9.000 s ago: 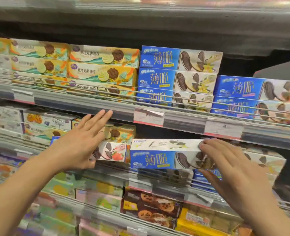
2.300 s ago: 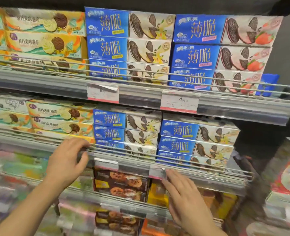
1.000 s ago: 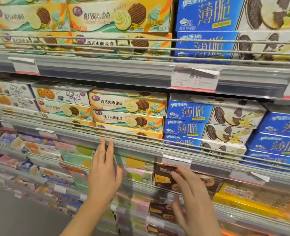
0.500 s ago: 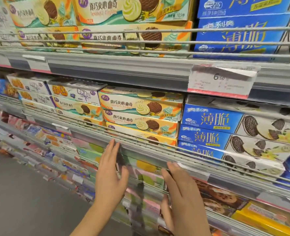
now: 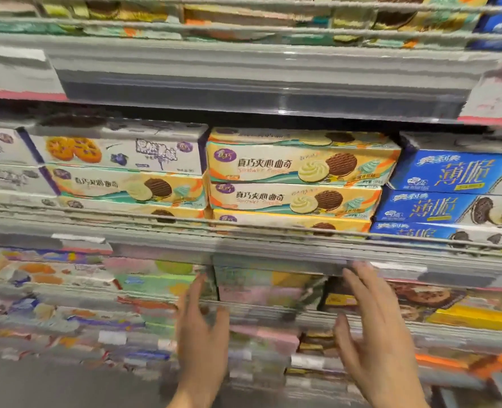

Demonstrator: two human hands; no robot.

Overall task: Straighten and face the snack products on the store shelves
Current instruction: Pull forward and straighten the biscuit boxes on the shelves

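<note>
My left hand fingers straight and slightly apart, holding nothing, just below the shelf rail. My right hand fingers spread, empty, fingertips up at the same rail's underside, contact blurred. Above the rail: yellow sandwich cookie boxes stacked, faces forward; blue cookie boxes to their right, white cookie box to their left. Below the rail: blurred pastel packs

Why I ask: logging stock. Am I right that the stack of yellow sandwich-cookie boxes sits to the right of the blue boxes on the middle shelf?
Not quite: in the head view the yellow sandwich-cookie boxes sit to the left of the blue boxes, on the middle shelf.
</note>
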